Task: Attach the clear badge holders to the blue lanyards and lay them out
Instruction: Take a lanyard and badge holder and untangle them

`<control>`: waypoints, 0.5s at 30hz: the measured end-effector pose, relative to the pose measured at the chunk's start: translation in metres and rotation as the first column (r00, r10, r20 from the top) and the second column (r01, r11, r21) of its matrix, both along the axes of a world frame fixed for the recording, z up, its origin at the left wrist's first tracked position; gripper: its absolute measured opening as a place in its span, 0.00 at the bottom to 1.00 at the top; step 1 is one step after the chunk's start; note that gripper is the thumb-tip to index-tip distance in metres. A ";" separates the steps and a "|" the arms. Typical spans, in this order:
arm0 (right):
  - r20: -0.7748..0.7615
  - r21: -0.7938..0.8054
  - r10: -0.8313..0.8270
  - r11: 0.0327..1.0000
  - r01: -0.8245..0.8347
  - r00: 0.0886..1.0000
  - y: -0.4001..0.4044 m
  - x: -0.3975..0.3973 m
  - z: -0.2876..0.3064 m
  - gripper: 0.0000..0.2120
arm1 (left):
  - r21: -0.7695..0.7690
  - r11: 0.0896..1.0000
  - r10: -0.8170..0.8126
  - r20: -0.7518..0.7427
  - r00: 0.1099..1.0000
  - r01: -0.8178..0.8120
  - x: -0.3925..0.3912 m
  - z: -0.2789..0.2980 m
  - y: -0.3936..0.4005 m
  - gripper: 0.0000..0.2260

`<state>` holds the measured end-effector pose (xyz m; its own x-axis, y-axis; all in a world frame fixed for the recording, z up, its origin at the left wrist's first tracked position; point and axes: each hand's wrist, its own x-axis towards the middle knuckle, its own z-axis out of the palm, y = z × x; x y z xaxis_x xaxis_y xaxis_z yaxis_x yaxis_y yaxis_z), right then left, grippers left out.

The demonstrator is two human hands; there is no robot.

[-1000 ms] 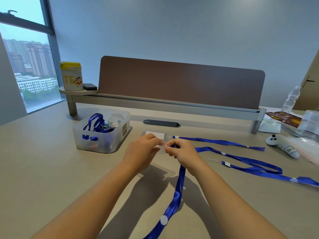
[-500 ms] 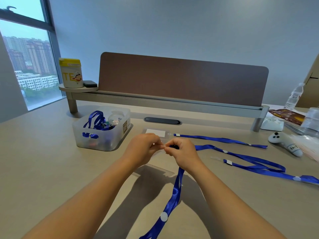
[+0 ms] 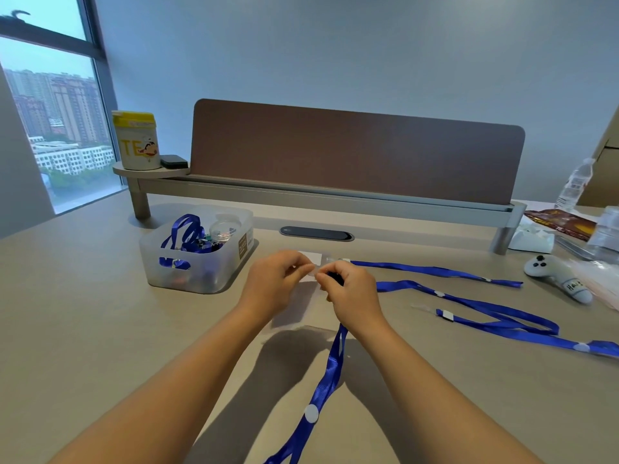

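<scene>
Bin (image 3: pixel 201 262) holds blue lanyards (image 3: pixel 187 234); both hands' fingers (image 3: pixel 306 270) pinch a clear badge holder (image 3: pixel 298 306).

Glossy blue ribbon lanyard (image 3: pixel 330 373), frosted translucent plastic bin (image 3: pixel 197 262) (smooth-walled), matt beige tabletop (image 3: pixel 83 329).

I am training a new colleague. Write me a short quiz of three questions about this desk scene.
1. True or false: the right hand holds a blue lanyard.
2. Which side of the hands is the plastic bin on? A) left B) right
3. What does the yellow-lidded tub stand on?

Key: 1 true. 2 A. 3 the round end of the desk shelf, beside a small black object.
</scene>
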<state>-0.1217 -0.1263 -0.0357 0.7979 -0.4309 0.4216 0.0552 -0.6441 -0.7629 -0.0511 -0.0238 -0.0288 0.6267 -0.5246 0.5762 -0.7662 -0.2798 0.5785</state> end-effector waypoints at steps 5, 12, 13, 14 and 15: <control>-0.002 0.183 0.020 0.983 -0.019 1.000 -0.012 0.010 0.003 0.07 | 0.064 0.997 -0.040 -0.053 0.998 0.043 0.003 -0.007 -0.005 0.17; -0.101 0.323 0.051 0.946 -0.016 0.994 -0.026 0.014 0.002 0.09 | -0.083 0.996 -0.060 -0.349 0.935 0.033 0.015 -0.020 -0.020 0.07; -0.124 0.347 0.055 0.938 -0.008 0.991 -0.027 0.014 0.002 0.09 | -0.099 0.995 -0.058 -0.349 0.935 0.025 0.015 -0.021 -0.022 0.08; -0.142 0.359 0.056 0.933 -0.001 0.988 -0.028 0.015 0.003 0.09 | -0.114 0.993 -0.045 -0.337 0.940 0.006 0.014 -0.022 -0.023 0.08; -0.157 0.354 0.051 0.935 0.008 0.986 -0.029 0.016 0.003 0.09 | -0.129 0.992 -0.026 -0.310 0.950 -0.015 0.015 -0.022 -0.024 0.08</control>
